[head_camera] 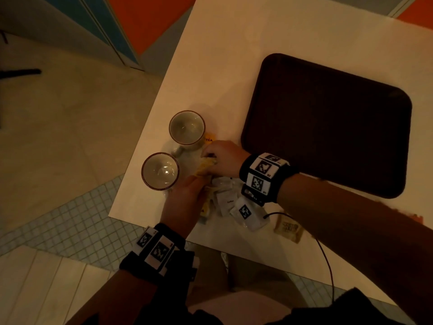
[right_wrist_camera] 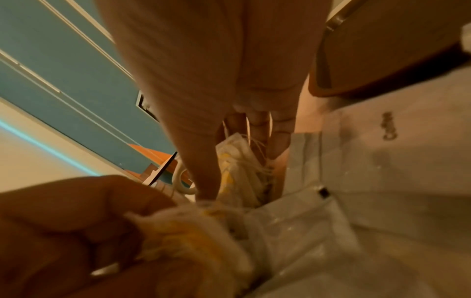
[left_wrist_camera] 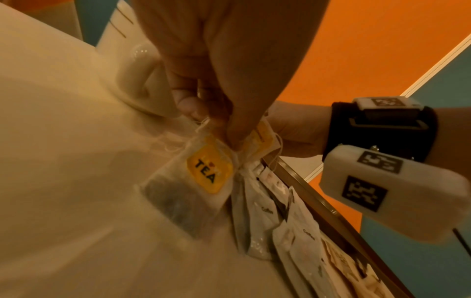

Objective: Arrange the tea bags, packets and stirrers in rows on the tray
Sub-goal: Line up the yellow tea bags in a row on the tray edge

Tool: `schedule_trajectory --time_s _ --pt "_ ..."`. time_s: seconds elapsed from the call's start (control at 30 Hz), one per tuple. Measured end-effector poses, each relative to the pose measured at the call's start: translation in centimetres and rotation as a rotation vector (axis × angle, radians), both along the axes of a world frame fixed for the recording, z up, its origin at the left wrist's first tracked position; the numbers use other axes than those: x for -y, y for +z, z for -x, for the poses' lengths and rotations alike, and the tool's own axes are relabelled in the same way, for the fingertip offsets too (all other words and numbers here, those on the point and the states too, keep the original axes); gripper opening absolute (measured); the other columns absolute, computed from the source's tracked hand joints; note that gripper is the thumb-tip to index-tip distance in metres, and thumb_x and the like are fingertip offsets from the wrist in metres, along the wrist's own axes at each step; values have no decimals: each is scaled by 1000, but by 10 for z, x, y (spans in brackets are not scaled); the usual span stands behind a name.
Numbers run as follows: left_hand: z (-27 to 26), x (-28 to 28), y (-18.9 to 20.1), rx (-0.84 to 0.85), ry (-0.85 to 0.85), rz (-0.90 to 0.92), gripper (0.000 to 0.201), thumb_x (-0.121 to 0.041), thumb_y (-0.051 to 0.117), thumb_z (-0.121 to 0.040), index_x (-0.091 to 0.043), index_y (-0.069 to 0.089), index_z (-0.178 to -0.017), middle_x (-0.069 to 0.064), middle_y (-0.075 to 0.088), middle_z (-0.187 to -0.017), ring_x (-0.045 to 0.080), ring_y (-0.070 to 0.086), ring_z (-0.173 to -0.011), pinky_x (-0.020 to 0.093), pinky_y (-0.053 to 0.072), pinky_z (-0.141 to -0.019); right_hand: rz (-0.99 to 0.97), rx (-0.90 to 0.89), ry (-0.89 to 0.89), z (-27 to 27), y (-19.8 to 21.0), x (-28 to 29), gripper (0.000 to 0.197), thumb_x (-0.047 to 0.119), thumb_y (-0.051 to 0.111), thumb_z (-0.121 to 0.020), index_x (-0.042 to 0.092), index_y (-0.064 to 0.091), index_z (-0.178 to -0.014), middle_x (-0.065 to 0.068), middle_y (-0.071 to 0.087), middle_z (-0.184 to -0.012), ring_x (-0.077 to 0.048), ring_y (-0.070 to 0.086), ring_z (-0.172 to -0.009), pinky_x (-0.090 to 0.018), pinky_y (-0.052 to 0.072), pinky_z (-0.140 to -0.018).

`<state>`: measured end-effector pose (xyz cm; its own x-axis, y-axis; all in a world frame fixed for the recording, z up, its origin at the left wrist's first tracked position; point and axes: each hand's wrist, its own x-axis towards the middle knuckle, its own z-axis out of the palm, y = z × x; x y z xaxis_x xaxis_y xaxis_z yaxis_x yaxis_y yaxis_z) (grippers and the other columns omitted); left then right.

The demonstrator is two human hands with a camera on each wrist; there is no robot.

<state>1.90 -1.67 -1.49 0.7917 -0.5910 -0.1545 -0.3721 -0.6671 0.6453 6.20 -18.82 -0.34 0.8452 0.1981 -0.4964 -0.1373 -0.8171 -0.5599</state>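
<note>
While our left hand (head_camera: 187, 202) is pinching the tea bags (left_wrist_camera: 211, 171), our right hand (head_camera: 222, 158) is gripping the same bunch (head_camera: 205, 166). Beside us, the tray (head_camera: 328, 127) is lying near 2 cups (head_camera: 186, 127).

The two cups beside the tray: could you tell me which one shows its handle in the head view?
The farther cup, the one farther from the person, shows a handle at its near-left side. The nearer cup shows no handle.

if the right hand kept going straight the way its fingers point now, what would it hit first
Probably the nearer cup. The right hand points away from the tray toward the two cups, pinching tea bags with the left hand. The farther cup lies close to that line too; depth is unclear.
</note>
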Motion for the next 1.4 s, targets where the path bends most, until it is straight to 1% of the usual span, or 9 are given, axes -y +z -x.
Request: schedule_trajectory --time_s 0.23,0.33,0.53,0.8,0.97,1.07,1.17,1.3,1.4 --pt "1 -3 2 6 1 8 25 -2 64 -80 -12 67 -103 6 65 -92 13 52 -76 7 28 -66 -20 32 -33 5 3 -2 29 15 57 -89 2 59 -114 -13 58 -121 -26 53 -111 -31 40 -93" --pt "2 -6 4 -21 30 28 23 -4 63 -83 -15 67 -103 4 64 -91 10 49 -71 10 33 -63 -62 64 -101 8 8 5 29 11 56 -89 2 59 -117 -15 57 -125 -27 52 -115 -31 40 -96" --pt "-2 -11 13 -4 74 100 24 -6 66 -82 -20 68 -102 -4 62 -88 -4 46 -63 10 34 -59 -91 232 -218 13 16 20 25 12 57 -89 2 61 -112 -15 61 -112 -26 56 -103 -20 33 -79" --pt "-8 -4 34 -27 55 140 19 -7 68 -81 -18 68 -97 -11 59 -85 3 53 -64 8 42 -61 -86 284 -266 19 18 34 19 12 61 -86 3 64 -101 -15 63 -101 -27 59 -93 -36 46 -82" --pt "-13 2 51 -40 94 200 30 -4 68 -81 -31 61 -93 -21 57 -83 12 55 -69 18 46 -59 -130 340 -395 21 32 53 18 11 62 -85 1 65 -101 -13 64 -104 -22 59 -96 -25 44 -83" --pt "-25 21 68 -34 138 263 28 -4 70 -79 -28 62 -92 -18 57 -72 6 56 -66 10 44 -57 -107 375 -447 20 45 81 23 13 64 -85 2 64 -105 -11 63 -109 -19 58 -96 -13 38 -78" --pt "-53 55 81 -7 137 291 16 -10 70 -80 -20 66 -93 -23 53 -69 -10 53 -63 1 36 -56 -56 397 -543 16 58 122 23 13 64 -85 5 64 -106 -11 63 -107 -14 56 -85 -20 43 -76" --pt "-111 116 70 -18 72 327 13 -14 70 -80 -10 67 -92 -7 59 -77 0 51 -60 10 39 -60 73 415 -611 8 64 180 22 11 63 -84 2 64 -104 -16 65 -104 -26 60 -90 -26 42 -75" --pt "-152 169 50 -72 42 329 14 -14 72 -79 -7 66 -90 1 59 -79 12 53 -69 22 45 -67 109 376 -628 0 61 214 22 11 61 -85 3 64 -105 -16 64 -106 -22 58 -87 -26 40 -74"
